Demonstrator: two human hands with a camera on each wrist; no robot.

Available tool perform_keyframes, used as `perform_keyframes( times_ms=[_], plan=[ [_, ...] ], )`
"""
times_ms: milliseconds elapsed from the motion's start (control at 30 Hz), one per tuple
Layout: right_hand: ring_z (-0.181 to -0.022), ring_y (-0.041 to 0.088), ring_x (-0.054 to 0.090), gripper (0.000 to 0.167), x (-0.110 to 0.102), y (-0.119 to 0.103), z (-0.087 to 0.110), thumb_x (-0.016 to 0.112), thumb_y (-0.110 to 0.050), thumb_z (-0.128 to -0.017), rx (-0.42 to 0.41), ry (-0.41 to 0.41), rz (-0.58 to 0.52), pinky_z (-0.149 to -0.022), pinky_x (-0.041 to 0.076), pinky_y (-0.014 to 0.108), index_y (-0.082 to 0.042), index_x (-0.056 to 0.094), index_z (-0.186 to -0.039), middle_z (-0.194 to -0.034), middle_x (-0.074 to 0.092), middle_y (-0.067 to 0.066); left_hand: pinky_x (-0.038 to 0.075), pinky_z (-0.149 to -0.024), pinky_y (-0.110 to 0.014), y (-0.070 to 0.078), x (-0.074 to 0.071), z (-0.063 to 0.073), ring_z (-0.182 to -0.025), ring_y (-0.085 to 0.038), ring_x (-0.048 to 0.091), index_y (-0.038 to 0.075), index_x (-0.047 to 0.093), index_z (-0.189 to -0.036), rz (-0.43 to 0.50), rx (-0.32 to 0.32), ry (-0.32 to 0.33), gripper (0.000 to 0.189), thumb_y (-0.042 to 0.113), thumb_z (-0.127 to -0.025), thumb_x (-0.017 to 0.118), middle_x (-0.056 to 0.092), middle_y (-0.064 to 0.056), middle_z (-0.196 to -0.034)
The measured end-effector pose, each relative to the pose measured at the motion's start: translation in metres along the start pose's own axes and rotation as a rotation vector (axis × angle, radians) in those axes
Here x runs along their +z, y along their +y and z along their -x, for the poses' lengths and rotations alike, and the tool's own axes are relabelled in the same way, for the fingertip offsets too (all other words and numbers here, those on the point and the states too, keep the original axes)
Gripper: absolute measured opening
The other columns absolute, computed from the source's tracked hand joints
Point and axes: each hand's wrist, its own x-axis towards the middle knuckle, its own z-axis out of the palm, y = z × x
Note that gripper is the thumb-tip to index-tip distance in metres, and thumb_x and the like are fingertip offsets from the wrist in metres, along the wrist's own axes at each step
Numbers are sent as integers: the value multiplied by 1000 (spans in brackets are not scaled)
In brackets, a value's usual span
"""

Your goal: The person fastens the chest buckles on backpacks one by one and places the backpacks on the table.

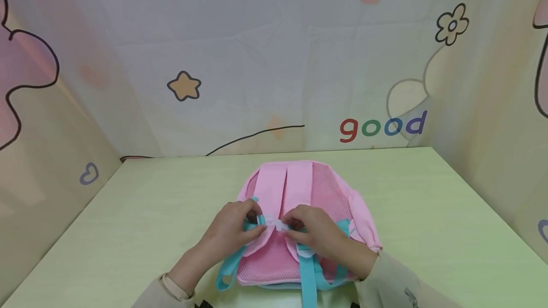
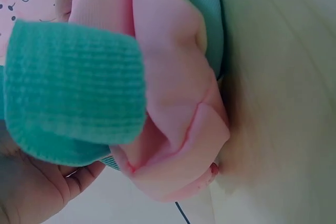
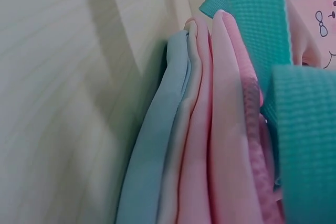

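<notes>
A pink backpack [image 1: 329, 187] lies with its mesh back and two shoulder straps facing up. Across those straps, a white plastic buckle [image 1: 280, 226] on teal webbing sits between the two hands. My left hand [image 1: 233, 227] pinches the buckle's left side, thumb and fingers bent around it. From the right, my right hand [image 1: 318, 229] pinches the other side. Whether the buckle halves are joined, I cannot tell. Loose teal webbing [image 1: 307, 279] hangs below the right hand; a teal loop [image 2: 76, 82] covers part of the left hand in the left wrist view.
The backpack rests on a pale green table [image 1: 171, 194] near its front edge. A printed cloth backdrop [image 1: 239, 84] closes off the back and sides. In the right wrist view, the bag's blue and pink layers [image 3: 226, 129] stand beside the tabletop.
</notes>
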Motion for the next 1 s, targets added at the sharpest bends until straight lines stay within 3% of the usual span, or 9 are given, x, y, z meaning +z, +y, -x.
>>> perform_keyframes(
  times_ms=[500,733,1000],
  plan=[
    [-79,6,63,16,2,4,3,70,-8,-86,-12,11,-24,-72,54,21,-4,68,-100,-90,66,2,52,-69,-21,1,5,1,-77,-10,64,11,63,-88,7,66,-7,15,16,-81,76,68,2,-80],
    [-79,5,62,17,2,2,3,70,-9,-86,10,10,-36,-72,54,20,-4,68,-101,-91,66,1,50,-69,-20,1,5,1,-75,-9,59,11,64,-89,-33,79,-17,16,18,-82,75,65,2,-79],
    [-80,5,61,22,3,2,3,71,-10,-86,31,11,-27,-72,53,19,-4,67,-107,-92,66,0,48,-77,-29,1,6,2,-77,-9,58,11,63,-91,-78,87,-25,17,19,-82,75,65,2,-80]
  ],
)
